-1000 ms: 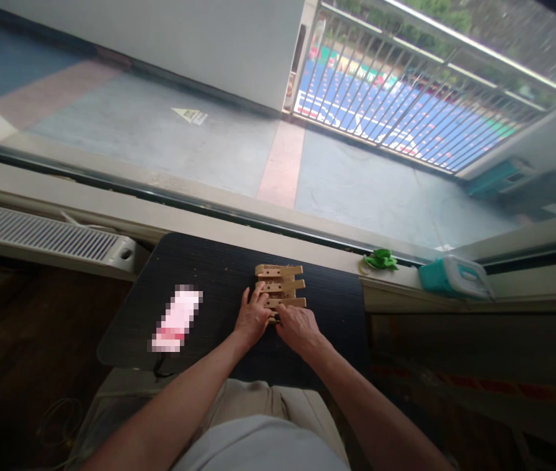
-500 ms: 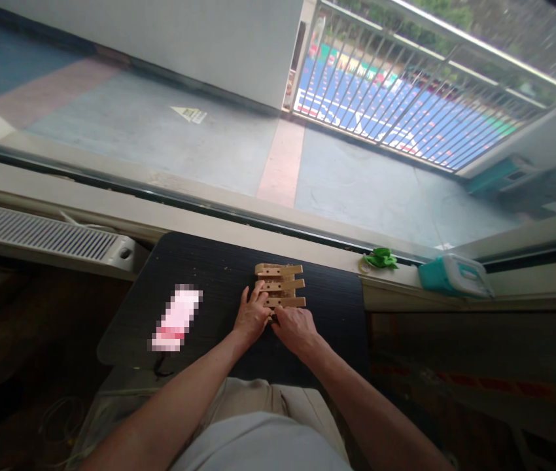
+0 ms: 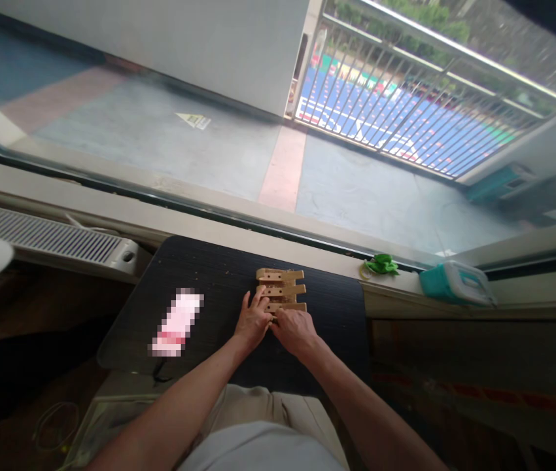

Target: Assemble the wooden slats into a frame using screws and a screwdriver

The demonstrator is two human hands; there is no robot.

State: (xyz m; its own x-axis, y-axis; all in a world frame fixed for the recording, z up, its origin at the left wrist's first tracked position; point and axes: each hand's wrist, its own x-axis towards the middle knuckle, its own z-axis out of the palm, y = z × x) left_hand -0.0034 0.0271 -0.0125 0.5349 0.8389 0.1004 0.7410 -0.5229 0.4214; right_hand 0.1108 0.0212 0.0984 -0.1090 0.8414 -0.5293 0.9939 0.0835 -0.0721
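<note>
A light-brown wooden piece (image 3: 282, 291) lies on the black tabletop (image 3: 214, 271). Parallel bars with small dark holes run across it, and their ends stick out to the right. My left hand (image 3: 254, 320) grips its near left side, the fingers reaching up over the bars. Curled and closed, my right hand (image 3: 296, 330) meets the near end of the piece. Thumbs and fingertips of both hands come together there, over a small bit I cannot make out. What the right fingers hold is hidden.
Left on the tabletop lies a blurred-out pink and white object (image 3: 177, 322). Crumbs are scattered near the far edge. On the windowsill stand a green crumpled item (image 3: 383, 264) and a teal box with a clear lid (image 3: 454, 282). A white radiator (image 3: 62, 229) is at the left.
The view has shifted slightly, and a white rounded shape now shows at the left edge. Both hands keep their places on the wooden piece.
</note>
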